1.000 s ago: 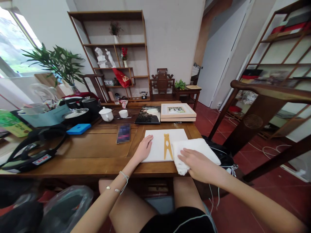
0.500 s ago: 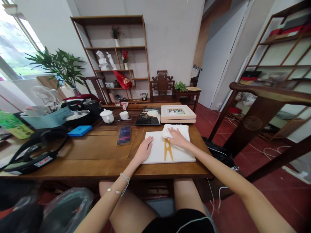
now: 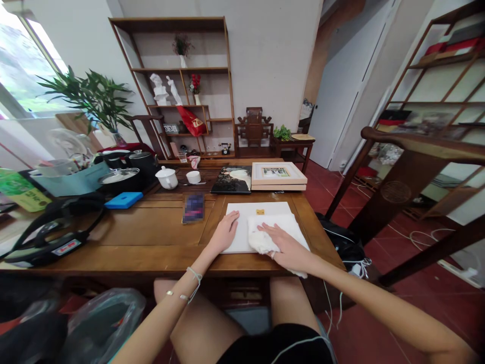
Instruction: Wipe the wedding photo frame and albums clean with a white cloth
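A white canvas panel (image 3: pixel 242 222) lies flat on the wooden table (image 3: pixel 151 237) near its front edge. A yellow-brown painted shape (image 3: pixel 259 212) shows only at its top; the rest is under a white cloth (image 3: pixel 280 227). My left hand (image 3: pixel 225 233) lies flat on the panel's left edge, fingers stretched out. My right hand (image 3: pixel 286 246) presses flat on the white cloth, which covers the lower right of the panel. A bracelet and a string circle my left wrist.
Behind the panel lie a dark painting (image 3: pixel 232 179) and stacked light frames (image 3: pixel 277 175). A phone (image 3: pixel 193 208), a blue box (image 3: pixel 123 200), teaware (image 3: pixel 166 178) and a black headset (image 3: pixel 49 235) occupy the left. A wooden chair (image 3: pixel 409 172) stands at right over cables.
My right hand has dragged the white cloth from the panel's far edge down toward me, over the painted shape. The left hand has stayed on the panel's left edge.
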Demonstrator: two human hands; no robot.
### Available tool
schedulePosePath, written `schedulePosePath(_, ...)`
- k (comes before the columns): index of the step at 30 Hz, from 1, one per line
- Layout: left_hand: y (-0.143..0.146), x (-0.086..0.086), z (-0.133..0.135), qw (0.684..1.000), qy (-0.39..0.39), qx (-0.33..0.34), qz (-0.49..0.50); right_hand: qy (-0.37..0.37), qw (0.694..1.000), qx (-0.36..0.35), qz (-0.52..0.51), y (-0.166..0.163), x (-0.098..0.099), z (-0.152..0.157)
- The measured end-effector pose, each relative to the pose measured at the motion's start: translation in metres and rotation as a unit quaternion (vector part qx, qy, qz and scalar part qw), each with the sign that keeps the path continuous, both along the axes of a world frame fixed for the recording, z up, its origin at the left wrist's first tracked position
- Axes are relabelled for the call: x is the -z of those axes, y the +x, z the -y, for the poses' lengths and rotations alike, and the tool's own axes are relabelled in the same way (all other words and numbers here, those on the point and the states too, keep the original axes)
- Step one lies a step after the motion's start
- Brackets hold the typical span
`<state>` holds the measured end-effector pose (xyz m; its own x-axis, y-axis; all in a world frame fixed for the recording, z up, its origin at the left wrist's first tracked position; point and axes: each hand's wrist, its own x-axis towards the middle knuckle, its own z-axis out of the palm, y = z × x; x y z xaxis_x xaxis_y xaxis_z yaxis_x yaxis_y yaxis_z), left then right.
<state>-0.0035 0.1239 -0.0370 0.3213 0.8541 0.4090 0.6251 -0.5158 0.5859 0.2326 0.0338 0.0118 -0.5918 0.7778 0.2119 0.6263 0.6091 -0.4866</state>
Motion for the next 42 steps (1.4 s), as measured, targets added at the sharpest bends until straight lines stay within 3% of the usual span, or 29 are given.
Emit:
schedulePosePath(5,-0.001,-0.002,0.000,1.000,-0.014,0.003,-0.008,-0.004,0.998,0.065,0.007,0.008,-0.010,-0.050)
schedulePosePath(10,-0.001,-0.004,0.000,1.000,-0.008,0.005,-0.008,-0.050,0.987,0.148,0.040,-0.007,-0.026,-0.083)
schedulePosePath(15,0.000,-0.005,0.001,1.000,-0.014,0.002,0.002,-0.030,0.989,0.115,0.084,-0.034,-0.033,-0.089)
schedulePosePath(22,0.002,-0.011,0.004,0.999,0.012,0.030,0.008,0.004,0.993,0.043,0.106,-0.045,-0.018,-0.105)
schedulePosePath(29,-0.001,-0.005,0.001,1.000,-0.012,0.002,-0.003,-0.005,0.993,0.077,0.084,-0.024,-0.003,-0.114)
schedulePosePath(33,0.000,-0.005,0.002,1.000,-0.017,0.004,0.005,-0.033,0.987,0.138,0.077,0.003,-0.001,-0.111)
schedulePosePath(38,0.002,-0.006,0.002,1.000,-0.023,0.003,0.007,-0.049,0.978,0.188,0.079,0.023,-0.015,-0.097)
schedulePosePath(42,0.003,-0.007,0.003,1.000,-0.019,0.000,-0.009,-0.038,0.982,0.169,0.078,0.002,-0.033,-0.091)
